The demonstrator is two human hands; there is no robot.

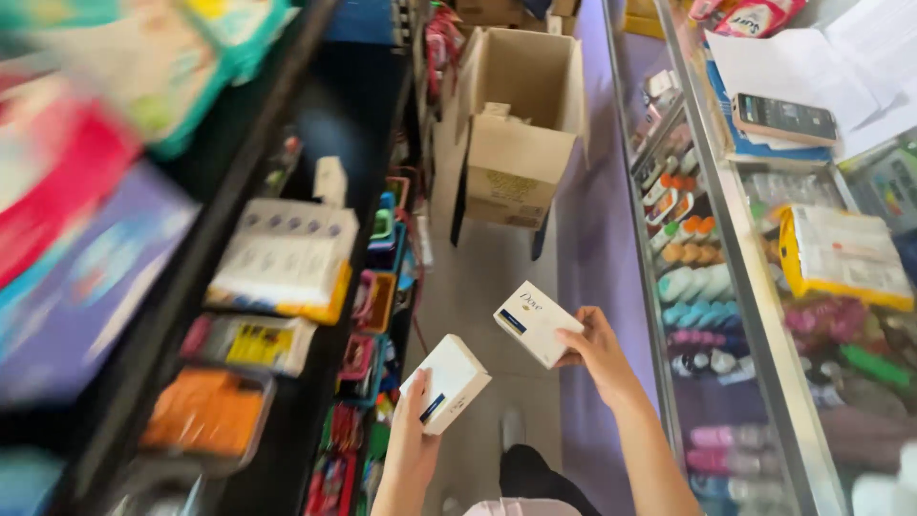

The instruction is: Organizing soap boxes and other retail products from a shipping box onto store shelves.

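I stand in a narrow shop aisle and look down. My left hand (413, 441) grips a small white soap box (447, 382) with a dark blue mark on it. My right hand (595, 350) holds a second white soap box (535, 322) of the same kind, a little higher and to the right. The two boxes are apart, both above the grey floor (478, 277). Both forearms come up from the bottom edge.
An open cardboard box (521, 124) stands on the floor ahead. Dark shelves (239, 239) on the left carry packs and trays of goods. On the right a glass counter (755, 287) shows bottles inside, with a phone (783, 118), papers and a yellow-edged pack (841, 253) on top.
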